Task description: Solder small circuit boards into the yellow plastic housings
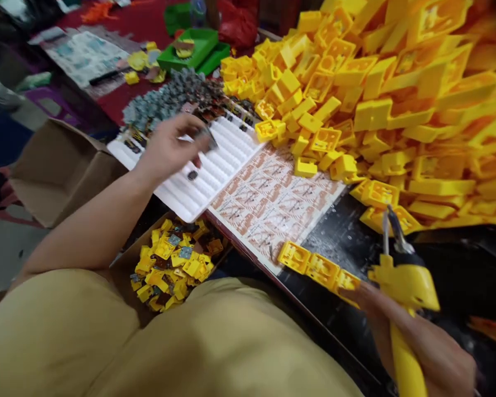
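Observation:
My left hand is over the white ridged tray, its fingers pinching a small dark flat part, blurred. A small dark round piece lies on the tray below the fingers. My right hand is wrapped around a yellow tool that looks like a soldering gun, its two metal tips pointing up and away. Fingers of this hand also reach the near end of a row of yellow plastic housings at the table's front edge. The housings lie with their hollow sides up.
A large heap of yellow housings covers the right and back. Grey parts are piled behind the tray. A patterned sheet lies on the table. Below the edge stands a box of yellow pieces; an open cardboard box is left.

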`<state>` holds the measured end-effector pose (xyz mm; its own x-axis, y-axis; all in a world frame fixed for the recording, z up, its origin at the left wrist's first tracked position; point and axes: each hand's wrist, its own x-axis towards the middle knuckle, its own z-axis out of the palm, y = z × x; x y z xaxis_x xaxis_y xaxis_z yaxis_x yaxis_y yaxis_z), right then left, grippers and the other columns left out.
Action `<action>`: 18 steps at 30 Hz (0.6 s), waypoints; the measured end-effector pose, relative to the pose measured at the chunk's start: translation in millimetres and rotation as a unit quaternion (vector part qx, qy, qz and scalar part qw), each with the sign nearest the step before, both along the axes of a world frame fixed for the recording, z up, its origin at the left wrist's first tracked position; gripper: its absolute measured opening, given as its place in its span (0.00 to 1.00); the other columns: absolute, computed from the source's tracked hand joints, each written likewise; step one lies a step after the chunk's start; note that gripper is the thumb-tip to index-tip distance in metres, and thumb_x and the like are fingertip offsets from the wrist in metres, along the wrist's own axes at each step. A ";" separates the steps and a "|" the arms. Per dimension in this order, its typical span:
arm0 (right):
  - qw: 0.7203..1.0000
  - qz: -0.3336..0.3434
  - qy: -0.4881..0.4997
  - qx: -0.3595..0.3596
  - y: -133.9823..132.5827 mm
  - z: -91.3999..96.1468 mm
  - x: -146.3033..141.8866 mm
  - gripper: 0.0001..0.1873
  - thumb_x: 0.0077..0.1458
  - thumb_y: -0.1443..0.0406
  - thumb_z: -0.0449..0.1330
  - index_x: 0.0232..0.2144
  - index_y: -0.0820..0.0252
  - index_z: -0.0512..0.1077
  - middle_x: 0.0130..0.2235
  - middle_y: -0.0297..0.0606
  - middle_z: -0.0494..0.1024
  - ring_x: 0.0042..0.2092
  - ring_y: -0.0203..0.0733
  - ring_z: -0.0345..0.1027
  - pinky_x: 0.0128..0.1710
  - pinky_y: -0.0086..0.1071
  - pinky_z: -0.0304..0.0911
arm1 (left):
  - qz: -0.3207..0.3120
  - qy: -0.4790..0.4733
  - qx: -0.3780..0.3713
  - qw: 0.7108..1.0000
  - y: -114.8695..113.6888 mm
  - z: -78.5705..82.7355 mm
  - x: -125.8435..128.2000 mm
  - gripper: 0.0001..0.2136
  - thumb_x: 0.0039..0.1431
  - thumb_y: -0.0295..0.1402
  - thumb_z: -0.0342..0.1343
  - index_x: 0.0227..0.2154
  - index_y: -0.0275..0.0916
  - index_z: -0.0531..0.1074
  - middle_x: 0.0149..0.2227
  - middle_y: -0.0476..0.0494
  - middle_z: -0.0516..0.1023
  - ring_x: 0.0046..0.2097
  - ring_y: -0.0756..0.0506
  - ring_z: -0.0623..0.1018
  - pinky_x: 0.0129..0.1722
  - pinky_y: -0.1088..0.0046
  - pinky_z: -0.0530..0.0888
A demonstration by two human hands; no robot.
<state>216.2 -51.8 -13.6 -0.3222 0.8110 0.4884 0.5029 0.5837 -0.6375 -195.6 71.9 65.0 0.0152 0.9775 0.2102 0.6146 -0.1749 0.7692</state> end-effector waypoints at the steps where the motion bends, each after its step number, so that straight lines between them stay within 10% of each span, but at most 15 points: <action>1: 0.998 -0.048 -0.045 0.025 -3.4 5.6 -7.1 0.22 0.56 0.72 0.61 0.51 0.49 0.73 0.41 0.30 0.81 0.32 0.42 0.77 0.25 0.31 0.72 | -0.084 -0.009 -0.064 0.994 -3.7 -2.7 24.9 0.20 0.55 0.48 0.61 0.43 0.39 0.71 0.35 0.51 0.78 0.26 0.56 0.72 0.26 0.76 0.69; 6: 0.999 0.000 -0.034 0.029 -1.6 21.2 -41.2 0.26 0.49 0.64 0.71 0.49 0.50 0.69 0.51 0.39 0.78 0.51 0.49 0.74 0.50 0.40 0.74 | -0.353 -0.075 -0.283 0.889 -27.3 -27.3 136.8 0.14 0.55 0.30 0.57 0.45 0.35 0.73 0.31 0.48 0.79 0.30 0.51 0.78 0.31 0.76 0.72; 11: 0.999 -0.045 -0.006 0.022 1.1 22.9 -43.2 0.27 0.49 0.73 0.69 0.49 0.51 0.66 0.46 0.36 0.80 0.45 0.41 0.77 0.45 0.33 0.75 | -0.324 -0.273 -0.432 0.796 -38.6 -46.6 168.3 0.21 0.57 0.33 0.61 0.52 0.33 0.67 0.23 0.52 0.75 0.25 0.52 0.76 0.28 0.78 0.71; 15: 0.995 -0.060 0.072 -0.019 -4.3 21.5 -40.7 0.27 0.48 0.74 0.69 0.49 0.55 0.65 0.48 0.41 0.79 0.46 0.44 0.77 0.45 0.34 0.76 | -0.281 -0.410 -0.486 0.718 -47.2 -54.3 158.7 0.25 0.52 0.38 0.66 0.52 0.36 0.70 0.36 0.43 0.80 0.33 0.49 0.81 0.33 0.77 0.73; 18: 0.989 -0.067 0.124 -0.035 -5.2 17.0 -43.8 0.27 0.50 0.74 0.67 0.50 0.55 0.64 0.48 0.41 0.78 0.45 0.43 0.77 0.42 0.33 0.77 | -0.303 -0.377 -0.433 0.761 -59.0 -55.9 155.3 0.27 0.48 0.33 0.68 0.53 0.39 0.71 0.42 0.43 0.78 0.40 0.50 0.79 0.40 0.76 0.74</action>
